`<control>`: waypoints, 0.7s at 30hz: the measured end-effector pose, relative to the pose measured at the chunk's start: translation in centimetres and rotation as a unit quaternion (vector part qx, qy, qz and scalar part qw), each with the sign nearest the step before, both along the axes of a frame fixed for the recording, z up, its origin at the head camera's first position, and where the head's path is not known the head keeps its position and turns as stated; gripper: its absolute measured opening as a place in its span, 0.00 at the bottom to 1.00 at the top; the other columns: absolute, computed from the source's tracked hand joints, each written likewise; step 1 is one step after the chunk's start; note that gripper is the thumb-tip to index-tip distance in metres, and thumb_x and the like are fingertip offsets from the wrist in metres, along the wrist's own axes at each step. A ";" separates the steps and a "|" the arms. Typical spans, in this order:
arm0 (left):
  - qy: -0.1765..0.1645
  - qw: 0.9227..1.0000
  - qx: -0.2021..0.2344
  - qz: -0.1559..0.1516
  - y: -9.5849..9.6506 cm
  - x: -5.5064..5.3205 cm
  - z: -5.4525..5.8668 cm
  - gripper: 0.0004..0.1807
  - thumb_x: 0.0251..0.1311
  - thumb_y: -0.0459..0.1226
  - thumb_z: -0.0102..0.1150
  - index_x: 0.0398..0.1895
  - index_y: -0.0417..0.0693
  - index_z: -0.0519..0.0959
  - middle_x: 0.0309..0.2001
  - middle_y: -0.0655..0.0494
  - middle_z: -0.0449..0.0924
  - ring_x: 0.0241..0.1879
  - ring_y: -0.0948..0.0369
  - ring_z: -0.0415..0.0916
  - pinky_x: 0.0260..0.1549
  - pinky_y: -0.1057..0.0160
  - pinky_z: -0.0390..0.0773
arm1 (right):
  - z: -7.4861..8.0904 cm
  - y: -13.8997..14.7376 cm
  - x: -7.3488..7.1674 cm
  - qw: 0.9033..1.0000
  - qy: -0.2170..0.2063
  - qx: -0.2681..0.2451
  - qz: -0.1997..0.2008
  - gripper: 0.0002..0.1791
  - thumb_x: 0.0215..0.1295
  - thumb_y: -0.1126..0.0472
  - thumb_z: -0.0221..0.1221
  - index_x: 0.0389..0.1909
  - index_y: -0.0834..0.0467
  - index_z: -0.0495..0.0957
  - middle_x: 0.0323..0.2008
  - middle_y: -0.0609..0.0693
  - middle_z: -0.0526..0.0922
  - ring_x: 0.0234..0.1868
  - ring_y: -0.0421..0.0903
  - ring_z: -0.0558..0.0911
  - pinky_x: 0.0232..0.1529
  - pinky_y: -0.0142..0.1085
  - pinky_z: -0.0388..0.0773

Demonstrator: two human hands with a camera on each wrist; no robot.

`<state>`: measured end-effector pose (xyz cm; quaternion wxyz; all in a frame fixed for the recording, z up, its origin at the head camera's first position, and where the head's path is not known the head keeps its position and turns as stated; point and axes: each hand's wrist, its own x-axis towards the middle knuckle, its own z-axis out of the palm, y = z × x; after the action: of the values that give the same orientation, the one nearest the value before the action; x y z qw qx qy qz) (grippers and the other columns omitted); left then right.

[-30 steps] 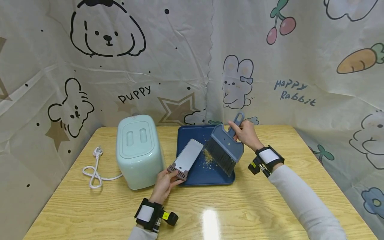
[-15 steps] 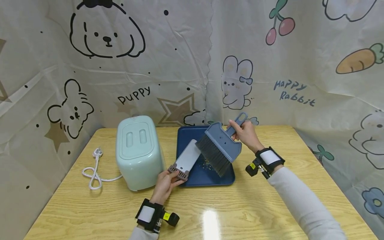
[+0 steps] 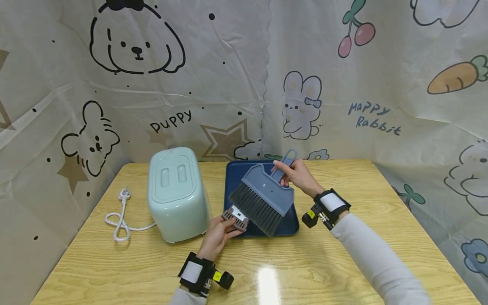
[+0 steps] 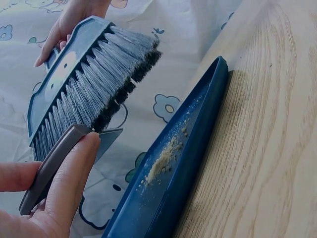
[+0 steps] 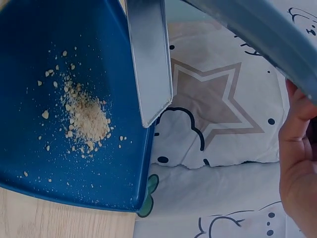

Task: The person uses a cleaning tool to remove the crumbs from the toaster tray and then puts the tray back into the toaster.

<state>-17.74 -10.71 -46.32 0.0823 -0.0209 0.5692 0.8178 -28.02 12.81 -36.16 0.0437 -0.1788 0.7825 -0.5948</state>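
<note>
My left hand (image 3: 216,236) grips the grey-brown slotted end of a metal crumb tray (image 3: 235,217), holding it tilted over the left part of a blue tray (image 3: 292,223). A grey-blue hand brush (image 3: 267,186) hangs from my right hand (image 3: 301,177), which holds its handle. Its dark bristles cover most of the crumb tray in the head view. In the left wrist view the bristles (image 4: 94,84) lie right along the crumb tray. The right wrist view shows the metal pan (image 5: 149,59) at the blue tray's edge. Pale crumbs (image 5: 88,116) lie heaped in the blue tray.
A mint-green toaster (image 3: 175,190) with its lid on stands left of the blue tray, close to my left hand. Its white power cord (image 3: 123,216) lies looped on the wooden table (image 3: 324,262). A patterned cloth (image 3: 228,63) hangs behind.
The brush has moved left and toward me, from over the crumbs onto the crumb tray, which it now mostly covers. My left hand and the crumb tray have shifted slightly right.
</note>
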 end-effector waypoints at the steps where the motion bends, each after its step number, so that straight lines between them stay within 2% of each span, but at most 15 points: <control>1: 0.000 1.000 0.000 0.000 0.0 0.0 0.0 0.21 0.63 0.27 0.41 0.59 0.25 0.58 0.53 0.30 0.65 0.40 0.55 0.76 0.40 0.57 0.79 | 0.0 0.0 0.0 1.000 0.000 0.000 0.001 0.25 0.63 0.49 0.51 0.32 0.70 0.79 0.13 0.48 0.77 0.11 0.39 0.73 0.12 0.28 0.71; 3: -0.002 1.000 0.001 0.000 -0.1 0.0 0.1 0.21 0.63 0.27 0.40 0.59 0.25 0.58 0.52 0.29 0.65 0.39 0.55 0.77 0.40 0.57 0.79 | 0.0 -0.1 0.0 1.000 -0.005 -0.001 0.001 0.23 0.62 0.50 0.53 0.33 0.70 0.79 0.13 0.48 0.77 0.11 0.39 0.73 0.12 0.28 0.72; 8: -0.009 1.000 0.003 0.006 -0.2 0.0 0.2 0.21 0.63 0.26 0.39 0.59 0.25 0.58 0.51 0.30 0.66 0.39 0.55 0.77 0.40 0.57 0.79 | 0.0 0.0 0.2 1.000 -0.021 0.006 0.009 0.18 0.58 0.55 0.59 0.25 0.68 0.76 0.12 0.48 0.76 0.12 0.40 0.74 0.14 0.30 0.73; 13: -0.013 1.000 0.000 0.008 -0.2 0.1 0.2 0.21 0.63 0.26 0.40 0.58 0.26 0.58 0.51 0.30 0.67 0.37 0.56 0.77 0.39 0.58 0.79 | 0.1 0.2 0.2 0.999 -0.025 0.031 0.000 0.19 0.56 0.53 0.59 0.18 0.65 0.74 0.10 0.48 0.76 0.12 0.41 0.74 0.16 0.30 0.74; 21: -0.016 1.000 -0.001 0.000 -0.4 0.2 0.1 0.22 0.64 0.27 0.39 0.60 0.26 0.57 0.54 0.28 0.63 0.41 0.55 0.76 0.42 0.56 0.78 | 0.2 0.7 0.0 0.999 0.004 0.035 -0.012 0.17 0.59 0.55 0.57 0.29 0.69 0.77 0.12 0.49 0.76 0.13 0.41 0.75 0.18 0.35 0.77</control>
<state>-17.56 -11.15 -46.17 0.0910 -0.0338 0.5690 0.8166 -27.99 13.48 -35.93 0.0399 -0.1696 0.8051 -0.5669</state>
